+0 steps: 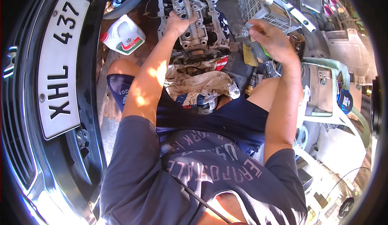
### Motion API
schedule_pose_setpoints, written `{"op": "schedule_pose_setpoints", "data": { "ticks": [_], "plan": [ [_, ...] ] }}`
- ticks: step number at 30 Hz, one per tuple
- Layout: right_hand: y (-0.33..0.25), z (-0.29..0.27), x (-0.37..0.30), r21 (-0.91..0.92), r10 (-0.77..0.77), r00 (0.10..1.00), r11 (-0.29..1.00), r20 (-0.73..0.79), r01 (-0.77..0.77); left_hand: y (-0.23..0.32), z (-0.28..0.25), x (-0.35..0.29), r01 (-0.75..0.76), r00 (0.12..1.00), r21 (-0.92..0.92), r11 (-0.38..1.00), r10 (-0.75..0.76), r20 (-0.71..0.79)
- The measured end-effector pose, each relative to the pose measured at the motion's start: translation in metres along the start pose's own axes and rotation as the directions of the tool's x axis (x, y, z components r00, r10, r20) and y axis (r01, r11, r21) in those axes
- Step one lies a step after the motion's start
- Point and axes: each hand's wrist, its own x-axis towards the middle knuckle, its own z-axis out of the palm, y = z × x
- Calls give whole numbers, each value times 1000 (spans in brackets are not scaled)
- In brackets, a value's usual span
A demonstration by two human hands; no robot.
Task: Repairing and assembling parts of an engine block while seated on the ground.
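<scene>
A bare metal engine block (220, 43) lies in front of my knees. Along its middle runs a long, ribbed metal engine part (186, 6) with round holes. My left hand (177, 25) grips this part, thumb and fingers spread across its width. Off to the right of the engine, my right hand (270, 38) is raised with its fingers curled. Something small and greyish shows at its fingertips, too small to name. Stained cloth and plastic (198, 83) are bunched between the engine's near end and my lap.
A white jug with a red cap (124, 35) stands left of the engine, beside a dark car's front bumper (91, 152). At the far right are a grey plastic crate (256, 6) and a long silvery bar (297, 16). A pale green plastic chair (331, 65) stands at the right.
</scene>
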Motion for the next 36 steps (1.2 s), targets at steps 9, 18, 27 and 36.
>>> {"op": "schedule_pose_setpoints", "data": {
  "ticks": [9,18,27,36],
  "plan": [
    [10,2,-23,68,124,968,991,-217,-112,9,33,-23,6,996,-17,1000,-7,-94],
    [20,-128,-160,307,149,416,887,-897,344,-17,50,-17,-161,955,30,986,163,-249],
    [179,42,-241,189,655,561,719,-506,-669,-16,46,-17,-152,960,14,988,151,-234],
    [216,144,-196,-20,702,711,712,31,-702,-8,46,-26,-141,961,-55,988,124,-245]
  ]
}}
